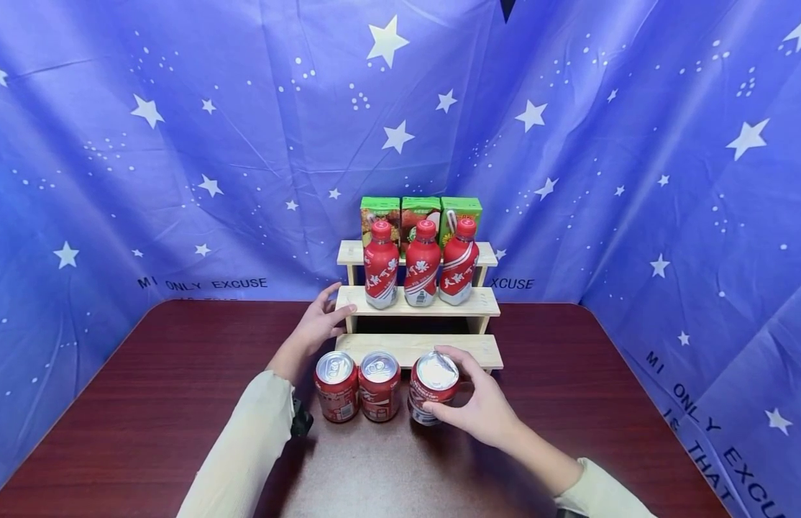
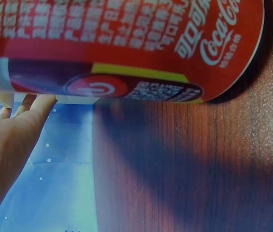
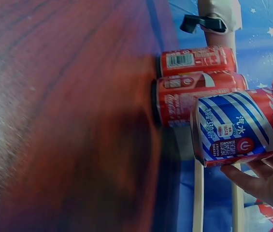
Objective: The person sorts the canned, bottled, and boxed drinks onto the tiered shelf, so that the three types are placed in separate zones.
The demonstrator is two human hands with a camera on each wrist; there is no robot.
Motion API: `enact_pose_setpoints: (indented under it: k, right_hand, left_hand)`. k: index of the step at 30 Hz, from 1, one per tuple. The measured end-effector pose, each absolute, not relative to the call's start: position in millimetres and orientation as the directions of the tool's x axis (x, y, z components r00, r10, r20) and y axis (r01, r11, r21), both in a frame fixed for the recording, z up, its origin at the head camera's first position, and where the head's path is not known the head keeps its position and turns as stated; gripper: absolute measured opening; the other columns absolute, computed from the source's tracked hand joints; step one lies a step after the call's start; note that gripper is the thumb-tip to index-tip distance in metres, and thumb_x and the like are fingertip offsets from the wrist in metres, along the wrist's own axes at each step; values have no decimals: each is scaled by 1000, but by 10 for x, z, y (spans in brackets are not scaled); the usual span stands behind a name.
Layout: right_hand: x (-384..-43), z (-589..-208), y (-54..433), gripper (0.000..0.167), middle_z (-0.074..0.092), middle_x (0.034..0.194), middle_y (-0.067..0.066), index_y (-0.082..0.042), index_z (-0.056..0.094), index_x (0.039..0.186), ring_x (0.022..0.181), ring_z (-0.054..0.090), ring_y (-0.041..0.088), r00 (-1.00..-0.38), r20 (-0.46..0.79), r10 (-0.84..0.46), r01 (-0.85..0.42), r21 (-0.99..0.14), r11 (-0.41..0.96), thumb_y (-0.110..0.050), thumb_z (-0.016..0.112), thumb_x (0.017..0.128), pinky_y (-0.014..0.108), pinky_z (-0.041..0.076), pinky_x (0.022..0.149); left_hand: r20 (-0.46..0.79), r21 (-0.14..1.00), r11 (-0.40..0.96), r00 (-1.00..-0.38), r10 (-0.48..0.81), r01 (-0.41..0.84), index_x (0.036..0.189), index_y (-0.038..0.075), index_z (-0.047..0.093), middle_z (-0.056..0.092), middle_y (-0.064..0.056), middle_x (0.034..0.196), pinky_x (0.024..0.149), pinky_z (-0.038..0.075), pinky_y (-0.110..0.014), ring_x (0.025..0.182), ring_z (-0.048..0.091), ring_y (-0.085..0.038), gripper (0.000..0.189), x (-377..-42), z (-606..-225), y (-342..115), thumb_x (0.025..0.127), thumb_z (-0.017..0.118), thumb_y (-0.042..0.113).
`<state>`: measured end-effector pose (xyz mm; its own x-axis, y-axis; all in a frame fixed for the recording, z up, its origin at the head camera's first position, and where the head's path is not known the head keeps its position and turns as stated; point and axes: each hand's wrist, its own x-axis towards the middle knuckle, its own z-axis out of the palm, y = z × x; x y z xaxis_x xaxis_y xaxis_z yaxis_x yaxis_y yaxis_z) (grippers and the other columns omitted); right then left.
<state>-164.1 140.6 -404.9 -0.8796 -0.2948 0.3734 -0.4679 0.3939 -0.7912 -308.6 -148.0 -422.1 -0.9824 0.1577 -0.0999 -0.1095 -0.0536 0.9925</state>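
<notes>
My right hand grips a red soda can, thumb at the front and fingers round its far right side. In the right wrist view this can shows a blue-and-white striped band, and its base is raised off the table. It is in front of the lowest step of a wooden three-step display rack. My left hand touches the left end of the rack's middle step, fingers mostly straight. Two more red cans, a left one and a right one, stand upright side by side near my left forearm.
Three red bottles stand on the middle step. Behind them, three green-topped drink cartons line the top step. The rack stands on a dark red wooden table, with a blue star-patterned curtain around it.
</notes>
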Motion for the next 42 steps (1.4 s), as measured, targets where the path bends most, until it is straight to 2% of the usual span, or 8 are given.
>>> enact_pose_setpoints:
  k: [5,10,18,27,33,39,42]
  right_hand:
    - [-1693,-3994,1425,75,60,118,2,-21,45,133,100,57,8,-892,360,-274,-442,-822,358,-19,84,68,26,53,80]
    - [-1744,-3964,1430,75,58,120,9,-22,43,134,98,60,17,-913,314,-261,-390,-860,330,-17,83,70,24,55,74]
    - [-1868,-3945,1397,75,58,122,8,-20,43,134,104,57,24,-915,329,-232,-392,-861,325,-17,83,70,26,54,80]
    - [-1994,-3913,1321,76,56,123,12,-23,43,133,103,58,29,-936,291,-199,-341,-889,305,-14,83,69,30,56,76]
    - [-2071,-3901,1241,75,56,124,13,-20,44,133,106,56,29,-936,287,-203,-335,-901,274,-11,82,69,33,56,76]
    - [-2159,-3908,1165,76,56,125,11,-21,44,134,109,54,28,-941,276,-197,-326,-897,298,-13,83,69,33,56,78]
    - [-2191,-3891,1124,76,55,127,11,-19,44,135,110,53,28,-944,269,-191,-317,-900,300,-13,83,70,35,55,79]
  left_hand:
    - [-89,994,-47,-983,161,-98,150,16,13,33,-21,146,99,41,-56,119,46,-32,72,-3082,-4223,-1483,92,55,9]
    - [-91,994,-42,-983,161,-99,150,16,13,33,-21,146,99,41,-56,119,47,-31,72,-3088,-4225,-1481,93,55,9]
    - [-84,995,-46,-983,166,-93,150,16,13,32,-21,147,99,41,-55,121,45,-33,72,-3079,-4223,-1474,93,55,9]
    - [-96,994,-39,-984,150,-103,150,19,16,34,-19,147,98,42,-55,120,46,-31,71,-3094,-4232,-1485,92,57,11]
    - [-96,994,-31,-984,152,-102,150,18,14,34,-20,146,98,43,-54,118,47,-30,71,-3092,-4227,-1492,93,56,11]
    - [-97,994,-35,-983,155,-104,150,18,14,34,-20,146,99,41,-55,119,46,-30,71,-3077,-4223,-1488,93,55,10]
    - [-96,994,-39,-983,157,-103,150,18,14,33,-20,147,100,40,-56,121,45,-31,71,-3082,-4232,-1488,93,56,10]
